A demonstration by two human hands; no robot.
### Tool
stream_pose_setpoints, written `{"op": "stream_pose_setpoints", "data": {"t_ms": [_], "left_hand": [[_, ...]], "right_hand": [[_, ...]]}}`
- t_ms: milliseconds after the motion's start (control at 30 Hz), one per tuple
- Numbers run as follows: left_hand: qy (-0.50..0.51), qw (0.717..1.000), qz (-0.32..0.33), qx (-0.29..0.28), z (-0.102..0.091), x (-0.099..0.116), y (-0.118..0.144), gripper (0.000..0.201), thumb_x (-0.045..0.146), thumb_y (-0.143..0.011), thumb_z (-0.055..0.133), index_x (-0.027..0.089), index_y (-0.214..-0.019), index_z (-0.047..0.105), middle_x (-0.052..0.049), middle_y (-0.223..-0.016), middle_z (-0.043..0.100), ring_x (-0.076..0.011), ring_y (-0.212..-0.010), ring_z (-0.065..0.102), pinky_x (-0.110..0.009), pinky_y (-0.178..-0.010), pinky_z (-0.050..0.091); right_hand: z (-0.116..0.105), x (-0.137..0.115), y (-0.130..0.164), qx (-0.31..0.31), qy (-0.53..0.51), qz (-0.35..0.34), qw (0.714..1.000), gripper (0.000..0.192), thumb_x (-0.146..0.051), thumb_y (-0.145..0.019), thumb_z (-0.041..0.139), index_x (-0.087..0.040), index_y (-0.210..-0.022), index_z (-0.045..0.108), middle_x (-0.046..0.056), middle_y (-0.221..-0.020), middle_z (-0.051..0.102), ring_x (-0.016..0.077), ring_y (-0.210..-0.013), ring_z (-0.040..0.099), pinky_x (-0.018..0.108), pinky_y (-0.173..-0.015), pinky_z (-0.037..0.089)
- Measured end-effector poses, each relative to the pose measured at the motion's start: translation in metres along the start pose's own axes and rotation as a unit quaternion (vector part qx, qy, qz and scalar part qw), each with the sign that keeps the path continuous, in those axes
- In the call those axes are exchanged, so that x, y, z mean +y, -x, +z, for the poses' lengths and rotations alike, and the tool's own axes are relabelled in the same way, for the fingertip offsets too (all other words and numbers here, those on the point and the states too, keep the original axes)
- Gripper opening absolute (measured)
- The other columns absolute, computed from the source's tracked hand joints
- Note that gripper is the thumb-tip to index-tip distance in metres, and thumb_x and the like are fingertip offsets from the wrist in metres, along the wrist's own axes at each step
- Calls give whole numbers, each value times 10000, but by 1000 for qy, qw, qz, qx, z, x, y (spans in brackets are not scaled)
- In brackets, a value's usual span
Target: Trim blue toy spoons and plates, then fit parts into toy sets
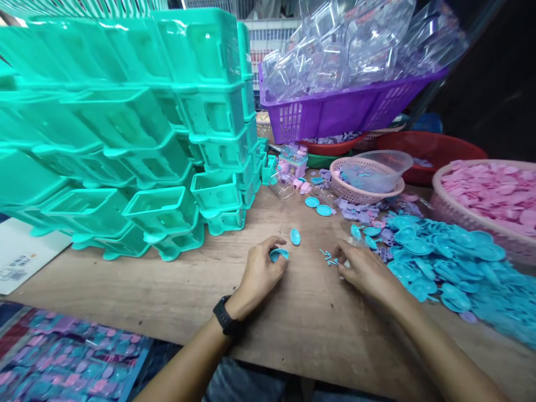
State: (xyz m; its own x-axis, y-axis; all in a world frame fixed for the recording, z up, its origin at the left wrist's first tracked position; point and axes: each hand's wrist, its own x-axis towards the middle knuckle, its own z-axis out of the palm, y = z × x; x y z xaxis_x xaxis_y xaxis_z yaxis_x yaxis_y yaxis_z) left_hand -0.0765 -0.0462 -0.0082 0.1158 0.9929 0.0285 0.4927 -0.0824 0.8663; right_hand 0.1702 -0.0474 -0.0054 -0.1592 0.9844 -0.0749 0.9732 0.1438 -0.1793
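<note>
the left hand [258, 274] rests on the wooden worktop [167, 279], its fingers curled shut around a small blue oval plastic plate [278, 254], pinched at the rim, seemingly to keep it steady; the right hand [363, 269] lies just beside tiny blue plastic cutlery pieces [329, 258], fingertips touching them, whether gripping i cannot tell; a heap of blue plates [439, 262] sits within reach on the right; a pink basket [456, 218] holds pink discs; a purple basket [335, 111] holds clear plastic shells; stacked turquoise bins [125, 139] stand to the left.

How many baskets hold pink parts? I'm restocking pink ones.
2: a small pink basket behind the hands, with a clear bowl in it, and a large one at the right edge. Others may be hidden.
</note>
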Motion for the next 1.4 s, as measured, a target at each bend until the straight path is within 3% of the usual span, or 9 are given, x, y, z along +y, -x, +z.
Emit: {"op": "stream_pose_setpoints", "data": {"t_ms": [133, 267, 367, 433, 500, 600, 800, 1000, 1400], "left_hand": [[222, 970, -98, -4, 0, 2, 8, 115, 188, -728, 678, 155, -820, 738, -42, -792, 742, -175, -718, 675, -252, -649, 501], [320, 935, -152, -6, 4, 11, 14, 178, 240, -611, 796, 160, -688, 658, -1, -643, 668, -119, -579, 592, -213, -560, 449], [372, 914, -162, -7, 8, 20, 19, 290, 249, -577, 823, 181, -738, 592, 47, -592, 611, -98, -531, 554, -201, -531, 446], [402, 901, -162, -13, 12, 24, 23, 359, 263, -585, 827, 187, -856, 604, 54, -621, 624, -115, -544, 594, -225, -561, 490], [406, 900, -160, -30, 16, 27, 27, 378, 264, -608, 821, 169, -930, 647, 21, -686, 672, -142, -608, 656, -251, -625, 526], [381, 911, -154, -43, 21, 30, 32, 234, 258, -675, 787, 145, -855, 687, -33, -744, 720, -167, -687, 690, -262, -679, 537], [321, 943, -89, -2, 32, 31, 35, 61, 196, -751, 708, 156, -774, 669, -54, -779, 740, -159, -719, 670, -243, -667, 518], [284, 955, -75, 46, 39, 34, 40, 121, 265, -740, 675, 175, -708, 600, -8, -662, 662, -112, -577, 560, -210, -541, 426], [224, 970, -42, 82, 42, 37, 43, 168, 311, -766, 657, 180, -669, 614, 3, -590, 646, -105, -527, 545, -201, -498, 408]], "right_hand": [[4, -5, 14, 119, -221, 28, 968, 251, -237, -784, 598, -216, -969, 767, 66, -912, 796, 253, -853, 738, 331, -742, 528], [8, -33, 35, 158, -452, 106, 871, 327, -483, -715, 723, -204, -882, 760, 72, -811, 780, 238, -713, 729, 324, -627, 566], [11, -56, 45, 168, -543, 145, 810, 447, -570, -644, 806, -179, -850, 739, 77, -754, 756, 215, -661, 709, 307, -594, 572], [13, -66, 49, 184, -563, 146, 793, 454, -584, -640, 824, -175, -815, 734, 68, -724, 740, 194, -630, 690, 289, -581, 565], [14, -70, 52, 211, -557, 140, 791, 402, -564, -683, 811, -180, -774, 735, 54, -696, 727, 175, -600, 666, 268, -557, 548], [15, -71, 57, 227, -538, 128, 802, 312, -501, -743, 784, -190, -766, 759, 50, -718, 743, 179, -623, 674, 267, -571, 555], [21, -79, 65, 276, -499, 154, 807, 275, -467, -770, 769, -196, -816, 780, 62, -784, 771, 204, -689, 703, 285, -624, 571], [21, -94, 63, 345, -461, 152, 803, 245, -450, -811, 725, -208, -783, 750, 34, -752, 749, 189, -706, 688, 290, -698, 557], [25, -94, 58, 348, -394, 139, 839, 243, -454, -839, 688, -225, -769, 733, 33, -733, 749, 206, -692, 693, 304, -684, 539]]}}
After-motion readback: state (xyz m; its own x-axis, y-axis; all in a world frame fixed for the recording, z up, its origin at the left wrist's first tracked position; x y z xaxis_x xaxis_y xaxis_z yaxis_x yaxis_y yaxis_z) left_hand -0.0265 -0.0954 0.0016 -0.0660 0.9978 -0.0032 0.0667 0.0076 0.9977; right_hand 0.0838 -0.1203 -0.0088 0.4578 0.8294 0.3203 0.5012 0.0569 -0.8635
